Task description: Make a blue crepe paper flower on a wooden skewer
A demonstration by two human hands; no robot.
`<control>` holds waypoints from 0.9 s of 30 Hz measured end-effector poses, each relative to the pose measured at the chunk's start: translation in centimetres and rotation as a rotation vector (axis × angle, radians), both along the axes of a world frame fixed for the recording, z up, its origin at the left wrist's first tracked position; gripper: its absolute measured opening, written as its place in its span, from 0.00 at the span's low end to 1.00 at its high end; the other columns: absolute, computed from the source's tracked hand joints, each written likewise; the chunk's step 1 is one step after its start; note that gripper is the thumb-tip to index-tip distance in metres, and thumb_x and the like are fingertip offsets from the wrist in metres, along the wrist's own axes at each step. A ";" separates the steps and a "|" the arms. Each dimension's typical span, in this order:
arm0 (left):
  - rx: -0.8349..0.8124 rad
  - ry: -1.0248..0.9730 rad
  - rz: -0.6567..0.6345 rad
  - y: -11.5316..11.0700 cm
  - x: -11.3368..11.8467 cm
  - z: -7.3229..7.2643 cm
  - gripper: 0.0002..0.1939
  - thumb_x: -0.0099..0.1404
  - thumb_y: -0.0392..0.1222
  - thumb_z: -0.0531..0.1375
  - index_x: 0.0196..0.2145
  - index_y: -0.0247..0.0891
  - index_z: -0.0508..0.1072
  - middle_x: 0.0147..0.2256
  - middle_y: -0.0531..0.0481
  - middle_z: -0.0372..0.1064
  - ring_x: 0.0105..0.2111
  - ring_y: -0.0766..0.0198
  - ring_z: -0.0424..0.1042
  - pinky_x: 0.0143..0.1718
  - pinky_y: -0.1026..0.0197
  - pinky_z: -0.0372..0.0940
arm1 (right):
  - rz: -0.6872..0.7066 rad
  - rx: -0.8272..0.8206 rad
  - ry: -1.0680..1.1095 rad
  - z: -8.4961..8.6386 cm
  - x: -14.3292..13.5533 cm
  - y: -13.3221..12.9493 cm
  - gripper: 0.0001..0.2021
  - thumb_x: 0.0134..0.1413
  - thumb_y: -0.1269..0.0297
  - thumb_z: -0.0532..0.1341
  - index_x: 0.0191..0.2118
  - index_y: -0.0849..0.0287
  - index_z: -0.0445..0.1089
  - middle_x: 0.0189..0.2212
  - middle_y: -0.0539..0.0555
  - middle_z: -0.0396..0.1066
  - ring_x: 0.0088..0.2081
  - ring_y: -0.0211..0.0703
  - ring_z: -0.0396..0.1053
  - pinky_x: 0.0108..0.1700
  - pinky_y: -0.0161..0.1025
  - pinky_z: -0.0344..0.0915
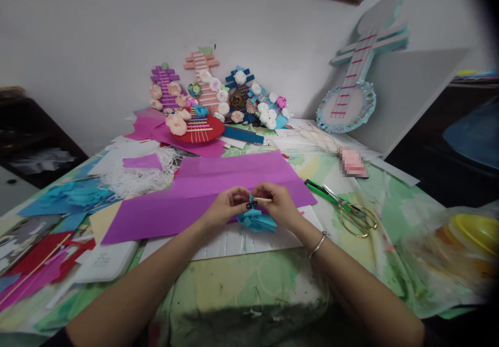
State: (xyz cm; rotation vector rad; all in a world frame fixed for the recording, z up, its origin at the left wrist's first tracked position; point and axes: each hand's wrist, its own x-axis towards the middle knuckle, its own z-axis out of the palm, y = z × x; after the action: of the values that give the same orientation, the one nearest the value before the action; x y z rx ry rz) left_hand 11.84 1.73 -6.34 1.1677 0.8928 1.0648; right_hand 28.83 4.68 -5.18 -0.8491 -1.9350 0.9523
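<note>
A blue crepe-paper flower [257, 221] hangs below my fingertips, its gathered paper stem pointing up between both hands. My left hand [226, 205] pinches this stem from the left, fingers curled. From the right, my right hand [277, 204] closes its fingertips at the same spot, with a short, thin pale stick [264, 200] between them. How far the stick meets the paper is hidden by the fingers. Under the hands lie a large purple paper sheet [234, 173] and a white ridged board [222, 243].
Scissors [356, 217] and a green cutter [322, 188] lie right of my hands. A yellow-lidded container [475, 235] stands far right. White paper shreds [134, 178], blue crepe paper [78, 196] and a white power bank [105, 261] are left. Decorated paper instruments [200, 126] lean at the back.
</note>
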 end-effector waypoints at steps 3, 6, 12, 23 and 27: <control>0.002 0.027 0.024 0.0 0.0 0.1 0.18 0.46 0.40 0.68 0.35 0.34 0.68 0.32 0.49 0.70 0.29 0.67 0.70 0.29 0.66 0.63 | 0.012 0.001 0.020 -0.1 -0.1 0.0 0.06 0.44 0.74 0.57 0.31 0.60 0.66 0.24 0.49 0.66 0.27 0.36 0.63 0.29 0.32 0.59; 0.004 0.037 0.028 -0.1 0.0 0.2 0.18 0.45 0.39 0.69 0.34 0.34 0.69 0.32 0.49 0.70 0.30 0.66 0.70 0.30 0.66 0.63 | -0.004 0.033 0.010 0.0 -0.1 -0.1 0.05 0.42 0.76 0.57 0.28 0.60 0.63 0.23 0.47 0.63 0.26 0.35 0.61 0.28 0.32 0.57; -0.008 0.045 0.036 -0.4 0.1 0.6 0.17 0.45 0.39 0.68 0.33 0.34 0.69 0.31 0.50 0.69 0.29 0.67 0.69 0.29 0.66 0.62 | -0.032 0.123 -0.063 -0.2 -0.1 -0.1 0.07 0.41 0.77 0.55 0.27 0.59 0.59 0.23 0.46 0.62 0.25 0.34 0.59 0.28 0.31 0.55; -0.063 0.016 0.050 0.0 -0.2 -0.1 0.11 0.49 0.38 0.67 0.31 0.33 0.71 0.27 0.52 0.69 0.25 0.71 0.68 0.26 0.68 0.62 | -0.016 0.155 -0.111 -0.4 0.1 0.1 0.09 0.44 0.76 0.56 0.34 0.59 0.64 0.25 0.48 0.65 0.27 0.34 0.60 0.28 0.31 0.55; -0.069 -0.010 0.040 0.1 -0.2 -0.4 0.11 0.50 0.40 0.67 0.31 0.33 0.72 0.28 0.52 0.70 0.25 0.71 0.68 0.27 0.68 0.62 | -0.022 0.133 -0.120 -0.1 0.3 0.2 0.08 0.46 0.72 0.58 0.36 0.59 0.65 0.27 0.49 0.67 0.27 0.34 0.62 0.29 0.31 0.56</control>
State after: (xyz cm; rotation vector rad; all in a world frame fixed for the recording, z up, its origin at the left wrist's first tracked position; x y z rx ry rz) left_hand 11.62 1.88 -6.75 1.0903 0.9413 1.0625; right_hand 29.09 4.87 -5.30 -0.8644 -2.0620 0.7654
